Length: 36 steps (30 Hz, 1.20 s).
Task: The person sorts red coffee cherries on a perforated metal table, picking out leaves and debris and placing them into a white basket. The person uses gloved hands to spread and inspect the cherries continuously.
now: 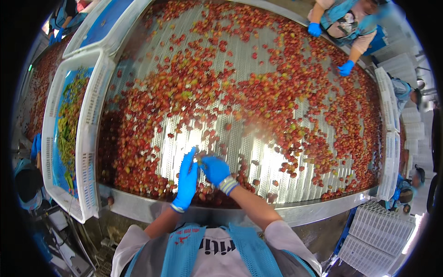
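Note:
Both of my hands wear blue gloves and hover close together over the near part of a perforated metal sorting belt (238, 142). My left hand (187, 181) has its fingers stretched forward, and nothing shows clearly in it. Its fingertips lie close to those of my right hand (216, 170), whose fingers bend inward. A small dark bit shows between the fingertips, too blurred to name, and I cannot tell whether the right hand grips it. Small red fruits (207, 83), some yellowish green, are strewn wet across the belt, with several right around my hands.
A metal rim (138, 206) edges the belt before me. At left, a white plastic crate (86, 138) contains green stems and leaves (71, 117); a blue-lined crate (107, 20) adjoins it. Across the belt, a co-worker's gloved hands (346, 68) reach in. Stacked white crates (377, 232) stand right.

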Motion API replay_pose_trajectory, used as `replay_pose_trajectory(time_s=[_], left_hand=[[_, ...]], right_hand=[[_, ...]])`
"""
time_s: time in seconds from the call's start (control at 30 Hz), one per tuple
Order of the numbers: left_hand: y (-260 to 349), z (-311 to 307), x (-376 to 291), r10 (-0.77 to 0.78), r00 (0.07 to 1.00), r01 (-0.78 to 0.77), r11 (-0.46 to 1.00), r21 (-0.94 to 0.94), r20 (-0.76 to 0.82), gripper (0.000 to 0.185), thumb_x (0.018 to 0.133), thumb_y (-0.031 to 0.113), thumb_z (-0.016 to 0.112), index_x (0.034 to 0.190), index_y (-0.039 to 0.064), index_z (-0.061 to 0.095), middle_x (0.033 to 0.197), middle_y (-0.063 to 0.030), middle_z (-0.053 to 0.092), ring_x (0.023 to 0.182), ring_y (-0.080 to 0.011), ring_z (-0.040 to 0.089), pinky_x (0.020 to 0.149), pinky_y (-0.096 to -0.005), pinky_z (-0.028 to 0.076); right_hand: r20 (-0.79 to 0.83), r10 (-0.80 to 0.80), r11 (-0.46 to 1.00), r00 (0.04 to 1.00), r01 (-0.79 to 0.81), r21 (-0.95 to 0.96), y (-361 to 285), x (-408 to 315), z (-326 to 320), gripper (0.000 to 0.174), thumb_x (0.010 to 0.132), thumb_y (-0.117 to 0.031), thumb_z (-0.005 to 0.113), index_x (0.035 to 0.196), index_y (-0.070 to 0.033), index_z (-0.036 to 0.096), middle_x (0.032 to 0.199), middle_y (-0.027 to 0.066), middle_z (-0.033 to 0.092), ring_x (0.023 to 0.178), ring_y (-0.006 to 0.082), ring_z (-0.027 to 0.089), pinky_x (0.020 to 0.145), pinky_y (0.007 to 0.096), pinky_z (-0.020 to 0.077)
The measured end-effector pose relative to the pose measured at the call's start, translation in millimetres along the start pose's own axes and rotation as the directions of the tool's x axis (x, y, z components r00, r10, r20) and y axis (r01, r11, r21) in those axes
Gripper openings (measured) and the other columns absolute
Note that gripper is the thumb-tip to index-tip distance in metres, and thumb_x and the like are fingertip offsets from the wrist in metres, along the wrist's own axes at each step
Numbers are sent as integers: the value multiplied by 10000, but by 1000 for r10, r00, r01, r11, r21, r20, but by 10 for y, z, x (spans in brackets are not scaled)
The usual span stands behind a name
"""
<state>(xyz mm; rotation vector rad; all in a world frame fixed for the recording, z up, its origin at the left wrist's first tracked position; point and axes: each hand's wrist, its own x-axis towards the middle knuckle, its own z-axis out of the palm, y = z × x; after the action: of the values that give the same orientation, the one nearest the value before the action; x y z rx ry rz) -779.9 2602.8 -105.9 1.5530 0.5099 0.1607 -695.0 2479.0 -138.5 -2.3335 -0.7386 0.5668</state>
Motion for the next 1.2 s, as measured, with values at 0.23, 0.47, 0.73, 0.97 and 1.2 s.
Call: replay_pose_trajectory(time_s=[0.23, 0.47, 0.73, 0.97, 1.2], left_hand=[[110, 572, 356, -320, 885, 462, 527, -713, 337, 677, 1125, 567, 396, 1350, -16, 654, 1254, -141, 713, 1289, -320, 635, 1147, -458, 465], [26, 1033, 1000, -332, 900, 432, 610, -664, 281, 542, 1116, 489, 507, 1449, 75, 618, 1430, -73, 639, 1264, -230, 621, 1138, -398, 453], [269, 637, 1423, 7, 973, -55, 978, 202, 232, 760, 1038, 239, 689, 1691, 206, 301, 1743, -270, 155, 1626, -456, 62, 1282, -607, 170], [296, 290, 1667, 115, 993, -105, 945, -309, 15, 543, 1110, 204, 551, 1633, 128, 429, 1680, -68, 416, 1555, -252, 345, 1242, -404, 303], [87, -99, 1086, -134, 925, 319, 782, -535, 356, 421, 1140, 327, 512, 1413, 33, 638, 1172, -77, 716, 1047, -172, 679, 963, -366, 545]], right_hand=[[-110, 339, 515, 934, -87, 853, -33, -200, -73, 269, 959, -171, 704, 1221, -111, 715, 1043, 204, 737, 847, 374, 731, 747, 412, 599], [-491, -137, 955, 861, -18, -298, 657, 672, -958, 302, 1004, -266, 680, 1276, -134, 679, 1082, 171, 746, 753, 313, 739, 576, 396, 576], [-158, 651, 532, 743, -297, 793, 2027, 2672, -2365, 670, 991, -179, 743, 1599, -154, 462, 1283, 138, 678, 734, 189, 653, 577, 348, 572], [-27, 215, 829, 976, -168, 533, 510, 2023, -1244, 243, 1054, -278, 622, 1074, -73, 749, 930, 96, 735, 761, 218, 689, 658, 377, 551], [-575, -163, 923, 802, 330, 198, -497, 958, -584, 113, 1016, -125, 602, 1007, -38, 674, 865, 54, 646, 754, 176, 627, 662, 335, 512]])
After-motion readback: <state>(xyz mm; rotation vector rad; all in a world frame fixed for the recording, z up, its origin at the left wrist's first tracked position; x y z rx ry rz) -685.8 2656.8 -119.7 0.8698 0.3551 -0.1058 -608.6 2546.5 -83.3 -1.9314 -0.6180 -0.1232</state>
